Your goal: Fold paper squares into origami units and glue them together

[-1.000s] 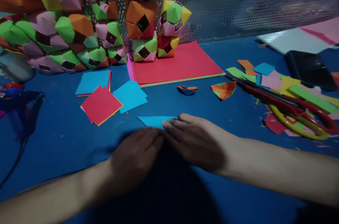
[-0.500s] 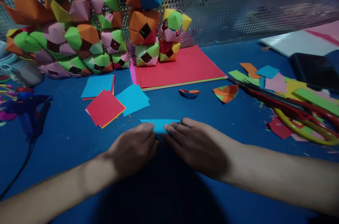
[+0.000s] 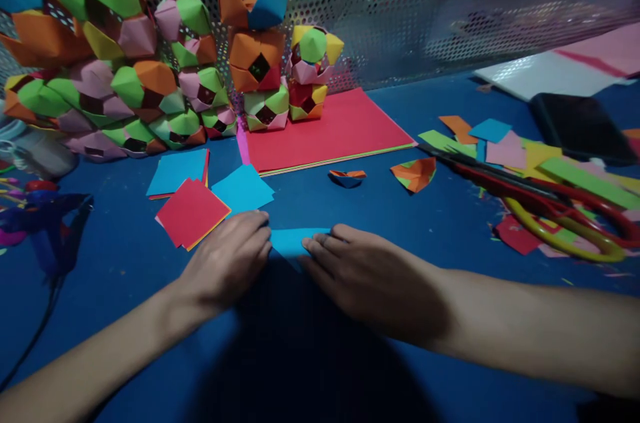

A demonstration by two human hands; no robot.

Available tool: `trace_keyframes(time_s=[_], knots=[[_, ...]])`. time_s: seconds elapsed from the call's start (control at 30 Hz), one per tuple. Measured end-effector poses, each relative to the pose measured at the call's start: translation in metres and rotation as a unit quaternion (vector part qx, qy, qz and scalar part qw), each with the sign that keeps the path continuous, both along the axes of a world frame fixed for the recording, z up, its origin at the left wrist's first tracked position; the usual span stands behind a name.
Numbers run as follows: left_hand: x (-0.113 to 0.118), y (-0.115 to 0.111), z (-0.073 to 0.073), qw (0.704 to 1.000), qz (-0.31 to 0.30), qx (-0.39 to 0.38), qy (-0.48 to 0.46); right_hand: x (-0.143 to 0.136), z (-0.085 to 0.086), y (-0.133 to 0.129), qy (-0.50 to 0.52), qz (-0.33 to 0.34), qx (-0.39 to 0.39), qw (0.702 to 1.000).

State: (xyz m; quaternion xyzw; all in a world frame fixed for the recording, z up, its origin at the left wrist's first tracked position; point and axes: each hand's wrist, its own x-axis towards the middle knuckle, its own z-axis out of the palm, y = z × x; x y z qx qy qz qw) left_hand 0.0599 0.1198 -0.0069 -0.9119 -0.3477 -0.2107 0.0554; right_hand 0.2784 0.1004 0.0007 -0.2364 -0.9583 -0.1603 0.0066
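Observation:
A folded piece of blue paper (image 3: 290, 242) lies on the dark blue table in front of me, its middle showing between my hands. My left hand (image 3: 233, 253) covers the paper's left end, fingers curled and pressed together on it. On the right end, my right hand (image 3: 353, 263) holds the paper down with its fingers close together; the thumb is hidden in shadow. Just beyond my left hand are square sheets: a red-topped stack (image 3: 193, 213), a blue stack (image 3: 179, 172) and loose blue squares (image 3: 243, 186). Two small folded paper pieces sit farther off, one dark blue and orange (image 3: 347, 178), one orange and green (image 3: 415, 174).
Folded-paper modules (image 3: 145, 86) are stacked against a perforated metal panel (image 3: 400, 10). Large red sheets (image 3: 330, 133) lie behind. To the right are scissors (image 3: 540, 186) on paper scraps and a black phone (image 3: 583, 126). A blue glue gun (image 3: 50, 223) with a cord stands left.
My left hand has slid left along the blue paper to its end, farther from my right hand. The right hand keeps its hold. The whole view has shifted slightly.

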Motion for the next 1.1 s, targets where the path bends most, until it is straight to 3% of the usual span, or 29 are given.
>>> trace_keyframes(time_s=[0.1,0.17,0.43,0.8,1.1], knots=[[0.014,-0.011,-0.006,0.998,-0.061,-0.020,-0.014,-0.001,0.003,0.000,-0.002,-0.002,-0.013,1.000],[0.021,-0.014,-0.008,0.997,-0.069,-0.034,-0.003,-0.002,0.006,0.002,-0.006,-0.004,-0.023,1.000],[0.023,-0.016,-0.010,0.995,-0.042,-0.065,0.070,-0.007,0.012,0.010,-0.003,0.018,-0.031,0.999],[0.028,-0.013,-0.005,0.987,-0.012,-0.063,0.145,-0.004,0.011,0.002,-0.055,-0.069,0.009,0.996],[0.025,-0.007,0.003,0.980,0.036,-0.110,0.159,0.006,0.019,0.007,-0.066,-0.119,-0.053,0.989]])
